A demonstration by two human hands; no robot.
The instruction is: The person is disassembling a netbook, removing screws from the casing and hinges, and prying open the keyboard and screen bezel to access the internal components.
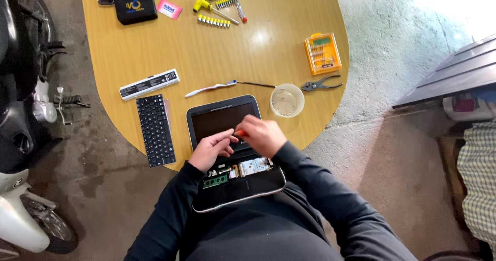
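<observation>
Both your hands meet over the opened laptop [235, 152]: left hand [211, 150] steadies it with loose fingers, right hand [263, 135] pinches an orange-handled screwdriver [239, 133] upright.

Head-worn view, steeply down, table [155, 44] near.

A garage workshop: bare concrete floor [392, 152], parked motorbike [26, 111], tool-strewn wooden table [268, 49].

left hand [211, 150] on open laptop [230, 152] — right hand [263, 135] holds orange-handled screwdriver [239, 133] | keyboard [155, 130] beside
</observation>
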